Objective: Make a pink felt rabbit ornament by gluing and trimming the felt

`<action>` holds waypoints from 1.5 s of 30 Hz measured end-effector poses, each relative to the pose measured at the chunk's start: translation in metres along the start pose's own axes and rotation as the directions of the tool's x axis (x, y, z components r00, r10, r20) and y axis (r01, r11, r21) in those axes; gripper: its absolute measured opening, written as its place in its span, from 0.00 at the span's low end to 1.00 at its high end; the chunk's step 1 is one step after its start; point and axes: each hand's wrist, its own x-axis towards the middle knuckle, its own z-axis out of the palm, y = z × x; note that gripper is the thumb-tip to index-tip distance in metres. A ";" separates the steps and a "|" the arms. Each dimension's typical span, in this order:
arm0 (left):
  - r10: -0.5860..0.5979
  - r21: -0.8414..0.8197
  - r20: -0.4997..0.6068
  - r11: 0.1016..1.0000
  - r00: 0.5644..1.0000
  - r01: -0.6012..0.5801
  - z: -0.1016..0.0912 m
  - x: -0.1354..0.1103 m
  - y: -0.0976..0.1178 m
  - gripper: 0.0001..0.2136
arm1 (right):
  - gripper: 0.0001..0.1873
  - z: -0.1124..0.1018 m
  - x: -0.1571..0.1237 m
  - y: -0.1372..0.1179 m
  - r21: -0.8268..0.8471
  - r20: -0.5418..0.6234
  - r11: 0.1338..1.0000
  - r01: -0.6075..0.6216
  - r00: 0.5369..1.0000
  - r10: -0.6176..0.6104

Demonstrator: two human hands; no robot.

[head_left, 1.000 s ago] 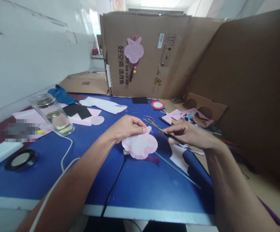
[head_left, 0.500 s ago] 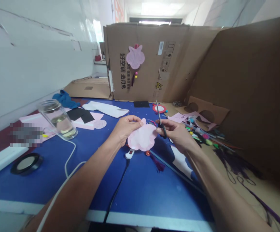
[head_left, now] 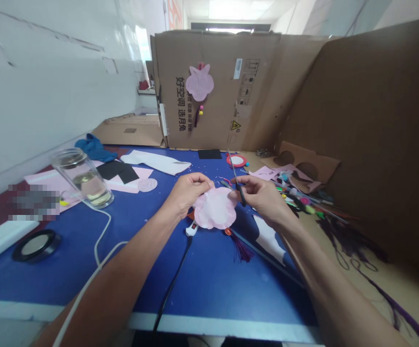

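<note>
My left hand [head_left: 191, 193] pinches the upper left edge of a pink scalloped paper cutout [head_left: 216, 208] with a paler middle, held over the blue table. In my right hand [head_left: 258, 195] is a pair of black-handled scissors [head_left: 240, 189], blades pointing up and away from me. The fingertips of that hand also touch the cutout's right edge. Just below the cutout, an orange-red bead with a dark purple tassel [head_left: 243, 249] shows. Beside it lies the white end of a black-corded tool [head_left: 191, 228], partly hidden by the paper.
A lidded glass of liquid [head_left: 86, 178], a black tape roll [head_left: 36, 245] and pink and black paper lie left. Paper scraps, beads and purple tassels [head_left: 350, 238] crowd the right. A cardboard panel [head_left: 260, 96] stands behind, bearing another pink cutout [head_left: 200, 84].
The pink cutout has turned a little in my fingers, and its top tip is now hidden. My right hand has shifted slightly left with the scissors, which tilt further left.
</note>
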 end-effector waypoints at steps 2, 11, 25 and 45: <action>-0.007 -0.011 0.011 1.000 1.000 0.007 0.000 0.000 -0.001 0.12 | 0.36 0.000 -0.001 -0.002 0.011 0.002 1.000 -0.008 1.000 0.008; -0.211 -0.113 0.041 0.970 0.977 0.214 -0.007 0.003 -0.001 0.19 | 0.35 -0.008 0.005 0.005 0.085 -0.079 0.996 -0.015 0.997 0.022; -0.208 -0.209 0.020 0.956 0.978 0.207 0.001 0.002 -0.009 0.11 | 0.36 -0.017 0.012 0.017 0.123 -0.188 0.991 0.055 0.982 -0.031; -0.098 -0.123 -0.015 0.988 0.995 0.096 0.009 -0.004 -0.006 0.08 | 0.35 -0.006 0.003 0.004 0.030 -0.098 0.998 0.064 0.993 -0.060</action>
